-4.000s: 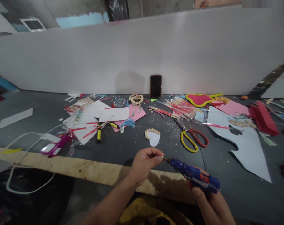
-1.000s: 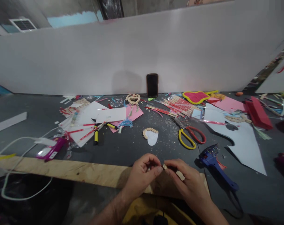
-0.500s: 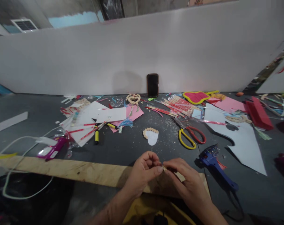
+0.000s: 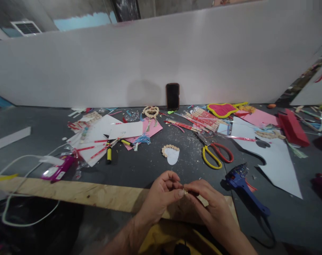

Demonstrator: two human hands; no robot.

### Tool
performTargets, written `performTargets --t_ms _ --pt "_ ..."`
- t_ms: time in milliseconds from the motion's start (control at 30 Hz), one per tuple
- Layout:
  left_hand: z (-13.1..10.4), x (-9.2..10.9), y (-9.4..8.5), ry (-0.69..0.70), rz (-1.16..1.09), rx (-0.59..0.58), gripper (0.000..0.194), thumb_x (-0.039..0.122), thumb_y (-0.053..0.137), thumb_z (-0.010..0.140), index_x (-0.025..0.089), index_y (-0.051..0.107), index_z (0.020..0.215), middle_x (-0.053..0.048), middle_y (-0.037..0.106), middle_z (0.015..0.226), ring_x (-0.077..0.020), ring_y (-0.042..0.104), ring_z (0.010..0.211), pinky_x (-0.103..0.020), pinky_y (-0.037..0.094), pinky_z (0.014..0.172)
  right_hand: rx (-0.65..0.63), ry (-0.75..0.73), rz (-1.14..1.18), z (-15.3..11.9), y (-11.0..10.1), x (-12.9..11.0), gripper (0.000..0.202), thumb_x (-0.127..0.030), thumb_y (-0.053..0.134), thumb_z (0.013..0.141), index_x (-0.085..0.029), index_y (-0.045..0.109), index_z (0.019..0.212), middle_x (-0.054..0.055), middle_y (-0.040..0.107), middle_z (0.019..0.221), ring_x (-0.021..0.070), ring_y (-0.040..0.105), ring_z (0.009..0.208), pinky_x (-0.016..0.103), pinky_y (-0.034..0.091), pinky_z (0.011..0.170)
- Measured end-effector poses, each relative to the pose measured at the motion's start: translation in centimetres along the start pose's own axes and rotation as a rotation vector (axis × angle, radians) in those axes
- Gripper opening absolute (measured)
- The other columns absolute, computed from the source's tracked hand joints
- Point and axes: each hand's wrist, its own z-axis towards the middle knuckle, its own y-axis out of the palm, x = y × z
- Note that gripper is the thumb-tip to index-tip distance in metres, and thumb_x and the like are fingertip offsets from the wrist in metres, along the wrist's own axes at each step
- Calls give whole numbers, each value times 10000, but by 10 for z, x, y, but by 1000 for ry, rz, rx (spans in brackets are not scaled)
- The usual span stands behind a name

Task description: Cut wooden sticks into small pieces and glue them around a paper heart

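My left hand [image 4: 165, 189] and my right hand [image 4: 206, 194] meet at the fingertips over the front edge of the table. Between their pinched fingers sits a tiny pale piece [image 4: 185, 192], mostly hidden and too small to name for certain. Beyond my hands lies a white paper heart [image 4: 173, 156], its upper left and top edge lined with small tan pieces. Right of the heart, scissors [image 4: 212, 154] with one yellow and one red handle rest on the table. A blue glue gun [image 4: 244, 189] lies to the right of my right hand.
A dark phone [image 4: 173, 96] leans against the white partition [image 4: 97, 71]. White paper sheets [image 4: 280, 173], wrapped red-and-tan sticks [image 4: 200, 118] and a yellow marker [image 4: 109, 154] lie around. A magenta device [image 4: 60, 169] with a white cord is at left; a wooden strip [image 4: 102, 196] runs along the front.
Both hands stay pinched together at nearly the same spot, with slight finger movement around the tiny piece. The objects on the table keep their places.
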Motion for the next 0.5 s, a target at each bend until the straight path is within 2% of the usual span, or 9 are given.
performTargets --t_ms 500 --pt "1 -3 -2 -1 -10 -11 323 158 777 653 156 546 880 16 630 703 -65 559 634 -178 402 631 7 -23 -12 -2 0 2 156 -142 540 842 -210 609 964 34 655 844 126 611 783 220 505 693"
